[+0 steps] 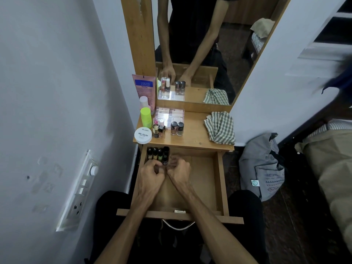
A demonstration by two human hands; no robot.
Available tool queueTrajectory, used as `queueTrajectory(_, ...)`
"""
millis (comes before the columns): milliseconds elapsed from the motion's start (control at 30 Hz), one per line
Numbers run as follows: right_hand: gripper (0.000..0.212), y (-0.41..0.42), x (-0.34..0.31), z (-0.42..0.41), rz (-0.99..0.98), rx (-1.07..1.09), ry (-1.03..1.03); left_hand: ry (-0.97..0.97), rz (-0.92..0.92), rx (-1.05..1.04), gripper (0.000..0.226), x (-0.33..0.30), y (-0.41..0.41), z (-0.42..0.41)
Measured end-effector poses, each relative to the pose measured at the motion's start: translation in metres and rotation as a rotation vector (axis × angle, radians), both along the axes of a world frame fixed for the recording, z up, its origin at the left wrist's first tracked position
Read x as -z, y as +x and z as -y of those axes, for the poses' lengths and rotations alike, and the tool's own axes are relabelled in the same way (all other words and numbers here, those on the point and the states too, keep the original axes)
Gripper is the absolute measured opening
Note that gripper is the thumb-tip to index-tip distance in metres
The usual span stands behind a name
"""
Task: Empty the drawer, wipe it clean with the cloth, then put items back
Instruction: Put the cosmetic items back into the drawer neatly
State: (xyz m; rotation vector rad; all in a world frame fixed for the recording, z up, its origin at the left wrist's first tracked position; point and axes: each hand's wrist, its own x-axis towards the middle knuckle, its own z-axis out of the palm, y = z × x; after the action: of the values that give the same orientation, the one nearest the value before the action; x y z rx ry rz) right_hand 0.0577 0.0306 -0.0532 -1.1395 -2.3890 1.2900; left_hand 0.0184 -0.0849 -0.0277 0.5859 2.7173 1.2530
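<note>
The drawer (219,180) is pulled out wide, and both hands are down inside it, near the back left corner. The left hand (151,175) is curling its fingers in, and the right hand (178,171) is curling too, just beside it. They are almost touching each other. I cannot tell if either hand is holding a bottle, because the fingers are hiding what is under them.

A row of small dark nail polish bottles (159,155) is standing in the back left corner of the drawer, right by the fingertips. The rest of the drawer floor is looking bare.

Up on the table top (194,136), more things are waiting: a round white nail polish remover tub (143,135), a bright green bottle (146,116), two brown and grey nail polish bottles (177,128), and a clear flat box (169,115). The checked cloth (220,128) is lying crumpled on the right side of the table top, well apart from the hands.

It could be either step: taking the last bottles out, or setting them back in a neat row. I think it is putting back, since the bottles are lined up so tidily. Next, a hand needs to reach up to the table top and pinch another small bottle gently so it is staying upright.
</note>
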Motion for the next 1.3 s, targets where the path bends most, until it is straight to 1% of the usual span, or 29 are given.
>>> queueTrajectory(67, 0.030, 0.008, -0.006, 0.001, -0.044, 0.024, -0.016, 0.005, 0.006, -0.019, 0.013, -0.002, 0.002, -0.001)
queueTrajectory(167, 0.014, 0.022, -0.016, 0.000, -0.123, 0.030, 0.027, 0.030, 0.016, -0.033, 0.011, -0.004, 0.004, -0.002)
queueTrajectory(200, 0.012, 0.027, -0.022, -0.001, -0.161, 0.027, 0.058, 0.045, 0.018, -0.041, 0.010, -0.006, 0.005, -0.002)
queueTrajectory(367, 0.007, 0.028, -0.061, -0.011, -0.423, 0.058, 0.159, 0.141, -0.013, -0.041, 0.008, -0.025, 0.004, -0.009)
queueTrajectory(433, 0.011, 0.019, -0.080, -0.021, -0.459, 0.069, 0.208, 0.175, -0.064, -0.037, 0.008, -0.040, -0.001, -0.016)
queueTrajectory(533, 0.027, 0.000, -0.103, -0.040, -0.452, 0.085, 0.290, 0.175, -0.193, -0.006, 0.008, -0.068, -0.011, -0.033)
queueTrajectory(667, 0.046, -0.021, -0.112, -0.059, -0.338, 0.020, 0.358, 0.053, -0.338, 0.047, 0.015, -0.099, -0.033, -0.059)
queueTrajectory(733, 0.047, -0.026, -0.111, -0.063, -0.266, -0.021, 0.376, -0.036, -0.381, 0.123, 0.024, -0.108, -0.046, -0.068)
queueTrajectory(800, 0.045, -0.027, -0.112, -0.066, -0.222, -0.057, 0.397, -0.174, -0.407, 0.206, 0.029, -0.113, -0.055, -0.074)
queueTrajectory(900, 0.043, -0.026, -0.109, -0.070, -0.190, -0.071, 0.403, -0.382, -0.438, 0.273, 0.021, -0.114, -0.063, -0.081)
queueTrajectory(967, 0.042, -0.025, -0.108, -0.071, -0.199, -0.065, 0.402, -0.449, -0.441, 0.293, 0.018, -0.113, -0.064, -0.084)
queueTrajectory(1133, 0.036, -0.026, -0.108, -0.072, -0.225, -0.065, 0.360, -0.446, -0.415, 0.274, 0.016, -0.111, -0.066, -0.089)
queueTrajectory(1300, 0.026, -0.010, -0.108, -0.068, -0.301, -0.052, 0.317, -0.292, -0.400, 0.250, 0.020, -0.105, -0.055, -0.078)
